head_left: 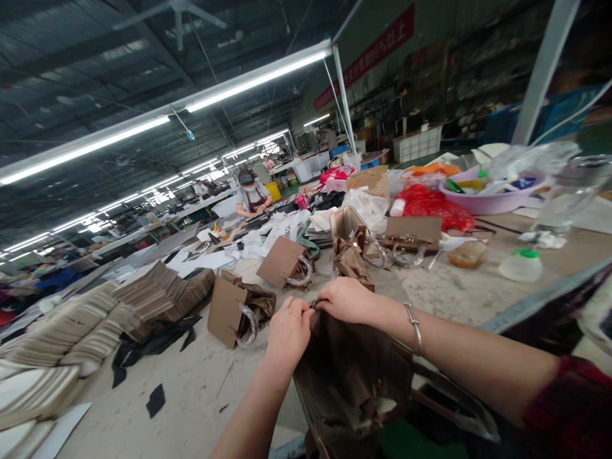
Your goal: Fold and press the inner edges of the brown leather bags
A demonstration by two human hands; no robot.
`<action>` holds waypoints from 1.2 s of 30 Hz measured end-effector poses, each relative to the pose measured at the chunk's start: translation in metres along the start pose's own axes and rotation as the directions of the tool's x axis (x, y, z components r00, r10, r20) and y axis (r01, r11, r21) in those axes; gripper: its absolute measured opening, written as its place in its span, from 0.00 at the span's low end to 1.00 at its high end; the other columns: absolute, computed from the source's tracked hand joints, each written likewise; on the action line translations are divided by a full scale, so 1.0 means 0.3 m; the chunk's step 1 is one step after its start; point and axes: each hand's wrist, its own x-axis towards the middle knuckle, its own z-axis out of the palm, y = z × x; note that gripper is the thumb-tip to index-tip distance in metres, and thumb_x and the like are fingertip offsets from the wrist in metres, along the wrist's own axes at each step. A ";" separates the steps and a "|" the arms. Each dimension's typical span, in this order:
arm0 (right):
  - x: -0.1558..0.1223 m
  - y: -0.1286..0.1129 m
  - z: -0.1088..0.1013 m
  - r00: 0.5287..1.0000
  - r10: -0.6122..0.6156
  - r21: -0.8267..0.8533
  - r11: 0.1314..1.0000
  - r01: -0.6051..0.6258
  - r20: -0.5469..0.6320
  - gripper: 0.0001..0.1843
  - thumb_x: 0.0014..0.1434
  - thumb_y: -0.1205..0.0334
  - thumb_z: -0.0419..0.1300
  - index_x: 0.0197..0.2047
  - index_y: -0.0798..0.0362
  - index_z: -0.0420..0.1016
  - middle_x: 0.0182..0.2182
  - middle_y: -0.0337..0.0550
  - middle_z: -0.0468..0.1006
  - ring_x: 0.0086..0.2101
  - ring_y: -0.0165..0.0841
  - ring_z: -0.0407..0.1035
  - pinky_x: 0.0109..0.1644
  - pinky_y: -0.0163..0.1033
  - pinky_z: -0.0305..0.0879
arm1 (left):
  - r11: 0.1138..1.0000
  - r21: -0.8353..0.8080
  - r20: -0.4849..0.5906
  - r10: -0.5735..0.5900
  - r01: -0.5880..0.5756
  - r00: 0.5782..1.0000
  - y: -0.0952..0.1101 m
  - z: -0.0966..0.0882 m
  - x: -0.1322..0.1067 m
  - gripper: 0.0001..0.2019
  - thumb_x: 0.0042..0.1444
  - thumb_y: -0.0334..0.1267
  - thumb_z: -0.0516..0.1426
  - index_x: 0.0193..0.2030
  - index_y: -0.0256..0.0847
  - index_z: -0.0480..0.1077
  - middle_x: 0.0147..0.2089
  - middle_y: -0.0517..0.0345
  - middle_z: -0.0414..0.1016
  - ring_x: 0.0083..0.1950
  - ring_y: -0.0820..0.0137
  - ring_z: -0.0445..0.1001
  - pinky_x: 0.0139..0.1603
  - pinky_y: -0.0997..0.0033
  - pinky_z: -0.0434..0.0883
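A brown handbag (pixel 354 376) gapes open in front of me at the table's near edge, its dark lining showing. My left hand (pixel 289 328) pinches the bag's far left rim between thumb and fingers. Right beside it, my right hand (pixel 347 299) is closed on the same rim, its fingers pointing left. What lies between the two sets of fingertips is too small to make out. One bag handle (pixel 454 408) hangs to the right, below my right forearm. Just beyond my hands lie more brown bags, one flat-sided (pixel 229 309) and one upright (pixel 349 239), some with plastic-wrapped handles.
Stacked brown panels (pixel 157 293) and pale curved pieces (pixel 67 338) fill the left side, with black scraps (pixel 155 400) nearby. A purple basin (pixel 492 197), a green-capped bottle (pixel 521 264) and red plastic (pixel 435 204) stand at the right. A co-worker (pixel 252 194) works across the table.
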 end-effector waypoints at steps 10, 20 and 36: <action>-0.003 -0.032 0.012 0.999 0.042 -0.065 0.997 -0.044 -0.030 0.16 0.59 0.56 0.51 0.34 0.52 0.79 0.33 0.48 0.80 0.36 0.39 0.74 0.40 0.39 0.66 | 0.978 0.036 0.156 -0.211 0.208 0.965 -0.039 -0.020 -0.051 0.13 0.56 0.49 0.54 0.41 0.43 0.71 0.39 0.55 0.78 0.41 0.64 0.75 0.38 0.71 0.63; -0.009 -0.038 0.011 0.990 0.138 -0.030 0.990 -0.138 -0.013 0.17 0.60 0.56 0.50 0.34 0.51 0.78 0.34 0.48 0.80 0.37 0.39 0.73 0.38 0.38 0.65 | 0.973 0.153 0.186 -0.197 0.170 0.962 -0.021 -0.032 -0.037 0.16 0.59 0.49 0.50 0.38 0.44 0.75 0.37 0.53 0.79 0.39 0.65 0.75 0.36 0.72 0.62; 0.022 -0.020 -0.010 0.997 -0.078 0.044 0.996 0.077 0.023 0.14 0.58 0.52 0.54 0.37 0.49 0.78 0.33 0.42 0.79 0.36 0.35 0.71 0.37 0.35 0.61 | 0.985 0.038 0.163 -0.174 0.170 0.971 -0.042 -0.017 -0.037 0.13 0.57 0.48 0.54 0.38 0.45 0.77 0.36 0.56 0.80 0.38 0.67 0.74 0.35 0.73 0.60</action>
